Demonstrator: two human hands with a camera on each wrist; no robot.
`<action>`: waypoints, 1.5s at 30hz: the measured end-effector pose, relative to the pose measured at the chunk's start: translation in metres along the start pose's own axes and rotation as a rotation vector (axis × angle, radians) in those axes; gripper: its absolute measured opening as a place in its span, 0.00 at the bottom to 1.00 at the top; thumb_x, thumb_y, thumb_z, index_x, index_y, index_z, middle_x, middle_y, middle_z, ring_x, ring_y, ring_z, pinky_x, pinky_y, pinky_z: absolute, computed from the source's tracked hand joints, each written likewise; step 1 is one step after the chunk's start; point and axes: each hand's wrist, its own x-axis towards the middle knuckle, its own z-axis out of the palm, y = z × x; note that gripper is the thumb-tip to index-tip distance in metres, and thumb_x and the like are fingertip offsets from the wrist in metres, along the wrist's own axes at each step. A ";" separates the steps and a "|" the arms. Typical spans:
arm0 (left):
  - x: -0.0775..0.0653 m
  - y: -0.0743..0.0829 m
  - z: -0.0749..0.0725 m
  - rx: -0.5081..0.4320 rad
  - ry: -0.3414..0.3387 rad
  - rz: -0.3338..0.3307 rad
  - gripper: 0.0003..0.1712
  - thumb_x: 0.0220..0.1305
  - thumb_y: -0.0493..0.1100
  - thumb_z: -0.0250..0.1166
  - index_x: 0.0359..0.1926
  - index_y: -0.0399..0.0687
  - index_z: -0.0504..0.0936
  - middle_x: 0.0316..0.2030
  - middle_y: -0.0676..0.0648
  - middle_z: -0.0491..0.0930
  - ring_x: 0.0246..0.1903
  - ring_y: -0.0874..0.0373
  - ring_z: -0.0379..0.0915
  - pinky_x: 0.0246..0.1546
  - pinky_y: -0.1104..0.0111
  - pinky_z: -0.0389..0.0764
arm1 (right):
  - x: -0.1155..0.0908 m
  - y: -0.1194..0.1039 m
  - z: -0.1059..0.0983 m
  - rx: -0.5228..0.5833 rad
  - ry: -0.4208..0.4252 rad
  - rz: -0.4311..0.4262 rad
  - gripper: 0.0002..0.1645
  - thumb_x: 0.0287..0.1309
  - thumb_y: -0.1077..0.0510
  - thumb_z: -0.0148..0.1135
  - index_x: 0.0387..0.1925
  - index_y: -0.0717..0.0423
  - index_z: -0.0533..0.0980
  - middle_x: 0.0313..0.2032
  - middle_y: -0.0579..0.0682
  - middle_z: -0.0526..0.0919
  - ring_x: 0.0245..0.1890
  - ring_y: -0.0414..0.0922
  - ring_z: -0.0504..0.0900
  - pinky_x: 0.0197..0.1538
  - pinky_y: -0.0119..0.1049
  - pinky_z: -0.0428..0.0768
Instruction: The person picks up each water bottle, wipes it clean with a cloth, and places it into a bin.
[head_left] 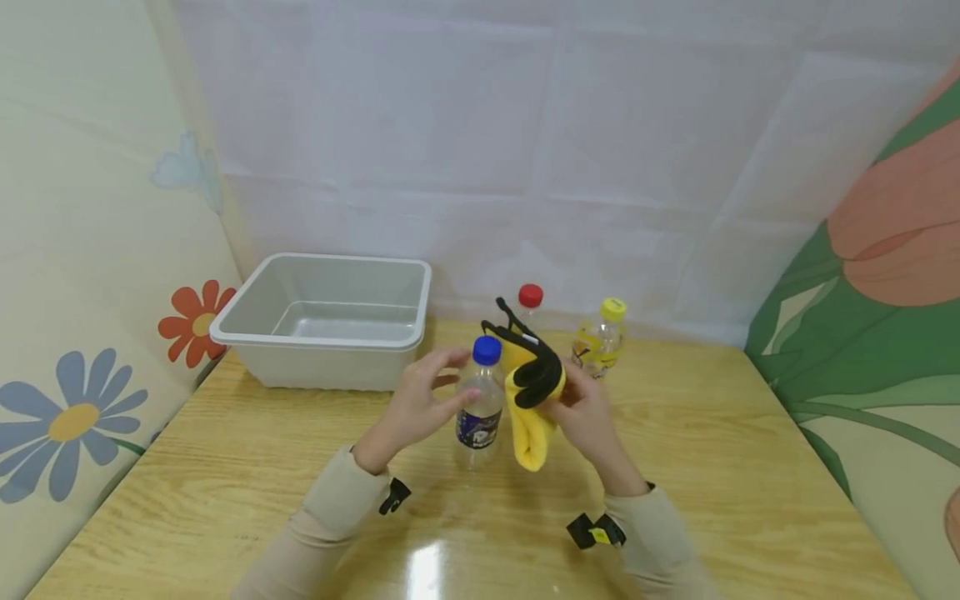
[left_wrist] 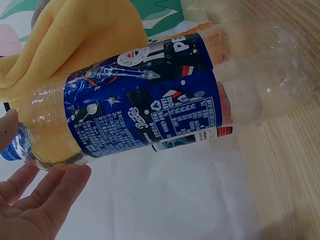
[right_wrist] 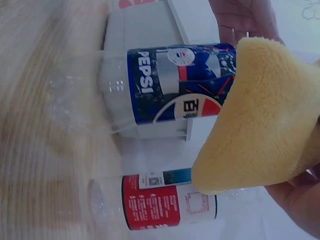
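A clear plastic Pepsi bottle [head_left: 477, 427] with a blue cap and dark blue label stands upright in front of the person. My left hand [head_left: 422, 402] is at its upper part, thumb on the near side and fingers behind. In the left wrist view, the fingertips [left_wrist: 75, 175] are right at the bottle's neck. My right hand [head_left: 585, 412] grips a folded yellow plush cloth [head_left: 531, 433] with black straps [head_left: 542, 375], just right of the bottle. The right wrist view shows the cloth overlapping the bottle's upper part.
A light grey plastic tub [head_left: 322, 364] stands at the back left of the wooden table [head_left: 720, 467]. Behind the cloth is a red-capped bottle [head_left: 530, 297], with a yellow-capped bottle [head_left: 598, 346] to its right. White sheeting [head_left: 600, 150] hangs behind; floral cloths flank the table.
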 end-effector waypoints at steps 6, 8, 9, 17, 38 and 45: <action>0.001 -0.002 0.000 -0.005 0.003 0.017 0.24 0.49 0.33 0.68 0.49 0.32 0.72 0.46 0.38 0.76 0.46 0.46 0.74 0.40 0.65 0.81 | 0.001 0.000 0.007 -0.006 -0.034 0.028 0.31 0.39 0.80 0.59 0.51 0.75 0.68 0.42 0.35 0.78 0.39 0.36 0.77 0.39 0.29 0.80; 0.001 -0.001 0.000 -0.004 0.003 0.016 0.24 0.49 0.33 0.68 0.49 0.32 0.73 0.46 0.38 0.76 0.46 0.46 0.74 0.39 0.66 0.81 | 0.001 0.000 0.008 -0.013 -0.061 0.051 0.32 0.39 0.80 0.59 0.53 0.75 0.67 0.44 0.38 0.78 0.41 0.37 0.76 0.41 0.30 0.79; 0.001 -0.001 0.000 -0.004 0.003 0.013 0.24 0.50 0.33 0.68 0.49 0.32 0.73 0.46 0.37 0.76 0.46 0.46 0.74 0.39 0.66 0.81 | 0.001 0.000 0.008 -0.012 -0.079 0.064 0.33 0.40 0.80 0.59 0.54 0.74 0.66 0.45 0.42 0.79 0.42 0.37 0.76 0.42 0.31 0.79; 0.000 0.000 -0.001 -0.013 0.003 -0.003 0.24 0.50 0.33 0.68 0.49 0.31 0.73 0.46 0.37 0.76 0.45 0.46 0.73 0.39 0.67 0.81 | -0.001 0.006 0.008 -0.064 -0.167 0.116 0.25 0.43 0.78 0.59 0.48 0.72 0.71 0.44 0.66 0.77 0.43 0.38 0.75 0.44 0.35 0.80; -0.001 0.000 -0.001 -0.018 0.020 -0.041 0.24 0.50 0.34 0.68 0.49 0.32 0.73 0.47 0.37 0.75 0.46 0.45 0.73 0.39 0.71 0.80 | -0.016 0.030 0.013 -0.192 -0.284 0.122 0.15 0.44 0.74 0.63 0.38 0.70 0.75 0.36 0.62 0.80 0.35 0.43 0.78 0.39 0.35 0.81; -0.001 0.000 -0.001 -0.019 0.021 -0.042 0.24 0.51 0.34 0.68 0.50 0.31 0.73 0.47 0.36 0.75 0.46 0.45 0.73 0.39 0.70 0.81 | -0.019 0.037 0.012 -0.248 -0.376 0.202 0.14 0.45 0.72 0.64 0.38 0.69 0.75 0.37 0.62 0.81 0.39 0.49 0.78 0.42 0.36 0.81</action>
